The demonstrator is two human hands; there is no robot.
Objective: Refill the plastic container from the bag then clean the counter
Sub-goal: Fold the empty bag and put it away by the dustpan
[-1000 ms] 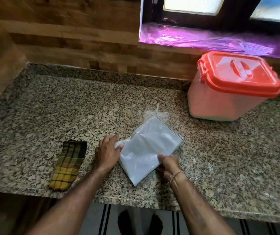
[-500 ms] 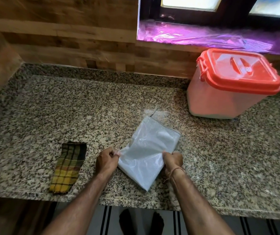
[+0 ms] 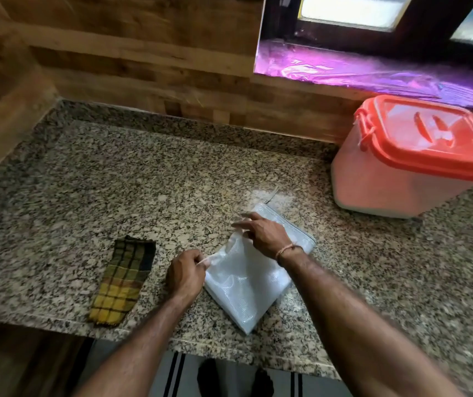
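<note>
On the granite counter (image 3: 115, 181), our left hand (image 3: 185, 275) pinches the white bag (image 3: 244, 290) and our right hand (image 3: 264, 234), grip unclear, has crossed over it; we judge refilling done.

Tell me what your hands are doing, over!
Left hand pinches corner of flat white plastic bag; right hand on it, grip unclear. Orange-lidded plastic container lid on, back right. Nothing blocking.

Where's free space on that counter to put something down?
Bare counter lies between the checked cloth and the wooden wall, and right of the bag, before the container. Crowded mid-front: left hand and right hand on the bag.
</note>
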